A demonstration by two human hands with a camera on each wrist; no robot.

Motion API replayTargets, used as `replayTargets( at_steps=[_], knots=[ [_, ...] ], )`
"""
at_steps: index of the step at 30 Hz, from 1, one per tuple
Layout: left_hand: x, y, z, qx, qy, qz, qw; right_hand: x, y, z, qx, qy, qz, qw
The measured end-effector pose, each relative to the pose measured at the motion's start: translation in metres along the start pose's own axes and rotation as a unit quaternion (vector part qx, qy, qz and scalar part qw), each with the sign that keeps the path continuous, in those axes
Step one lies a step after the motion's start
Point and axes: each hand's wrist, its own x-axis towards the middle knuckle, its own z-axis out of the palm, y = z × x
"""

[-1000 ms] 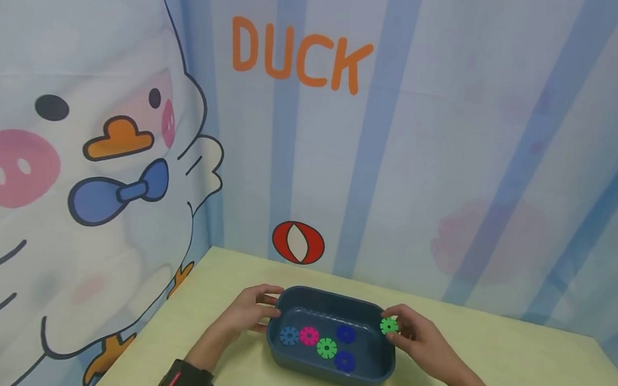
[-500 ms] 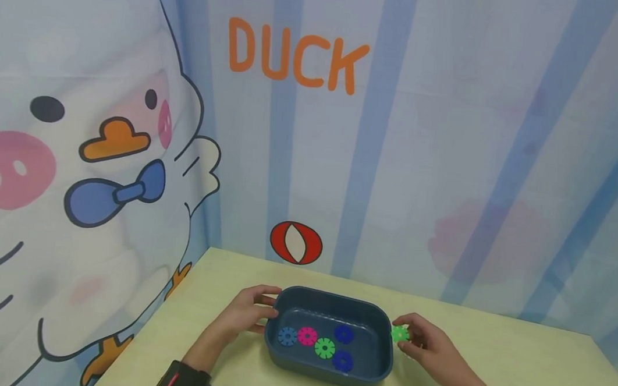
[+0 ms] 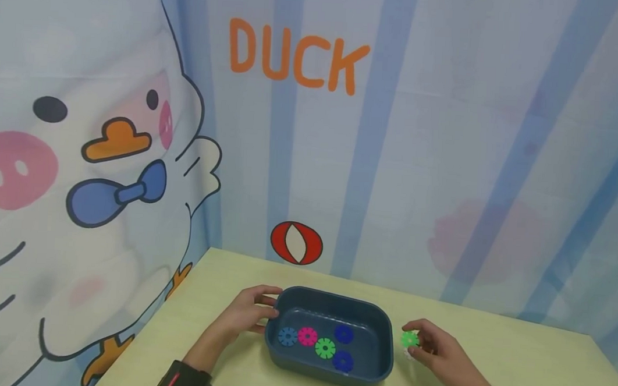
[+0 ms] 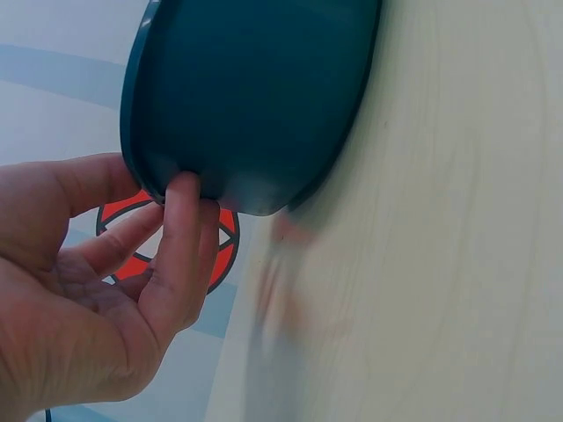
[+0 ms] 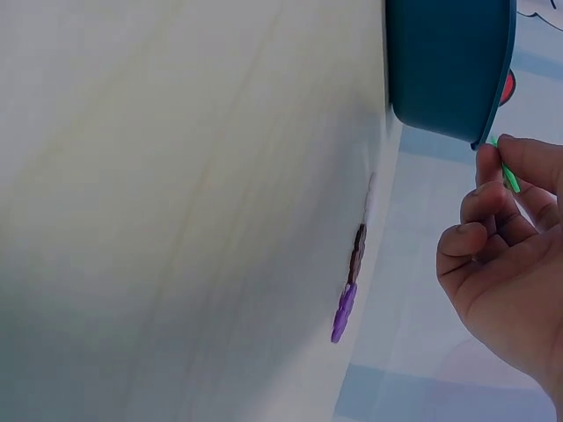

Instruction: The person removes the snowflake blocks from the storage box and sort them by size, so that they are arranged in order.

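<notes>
A dark blue tub [image 3: 329,305] stands on the table with several notched plastic discs lying inside: light blue [image 3: 288,336], pink [image 3: 307,336], green [image 3: 323,349] and two dark blue ones [image 3: 343,333]. At its left end my left hand [image 3: 247,309] holds the tub, thumb at the rim and fingers against the outer wall [image 4: 182,211]. To the right of the tub my right hand [image 3: 439,348] pinches another green disc [image 3: 410,339] between thumb and finger. A white disc [image 5: 370,195], a dark one [image 5: 356,253] and a purple one [image 5: 344,314] lie in a row near that hand.
The pale yellow table [image 3: 516,349] runs back to a striped curtain [image 3: 448,136] with DUCK lettering. A duck-printed curtain [image 3: 101,264] hangs at the left edge. A black band [image 3: 186,378] is on the left wrist.
My right hand has carried the green disc away from the tub's right rim, rightward and slightly nearer. My left hand has stayed at the tub.
</notes>
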Motion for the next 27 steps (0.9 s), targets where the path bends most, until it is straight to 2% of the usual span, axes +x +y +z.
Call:
replayTargets(
  at_steps=[9, 14, 22, 27],
  knots=[
    [-0.001, 0.002, 0.0, 0.005, 0.006, -0.001, 1.0, -0.007, 0.011, -0.013, 0.004, -0.022, 0.006, 0.9997],
    [0.0, 0.001, 0.001, 0.004, 0.004, -0.003, 1.0, -0.012, 0.013, -0.02, 0.006, -0.04, 0.026, 0.9989],
    [0.001, 0.002, 0.001, 0.003, 0.005, -0.004, 1.0, -0.014, 0.016, -0.029, -0.008, -0.032, 0.064, 0.9974],
    [0.001, 0.003, 0.002, 0.004, 0.007, -0.004, 1.0, -0.019, 0.019, -0.033, -0.012, -0.022, 0.07, 0.9973]
  ],
)
